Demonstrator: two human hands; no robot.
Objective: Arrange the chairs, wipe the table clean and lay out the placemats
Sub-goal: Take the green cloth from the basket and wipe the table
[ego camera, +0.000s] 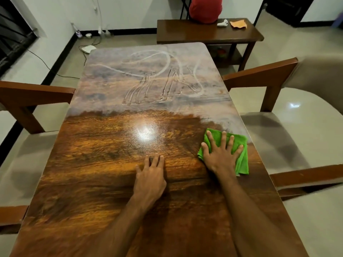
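A long wooden table (104, 182) fills the view. Its near half shines brown, while its far half is covered in a grey dusty film with streak marks. My right hand (220, 156) presses flat, fingers spread, on a folded green cloth (243, 160) near the table's right edge, at the border of the dusty part. My left hand (150, 177) rests flat on the bare wood at the middle, fingers straight. Wooden chairs stand at the left (27, 101) and right (263, 76) sides, and another chair (306, 177) is nearer on the right.
Beyond the table's far end stands a dark wooden side table (204, 32) with a red object (206, 10), a white item (222, 23) and an orange cloth (238, 24). Cables and a white device (88, 48) lie on the floor at the back left.
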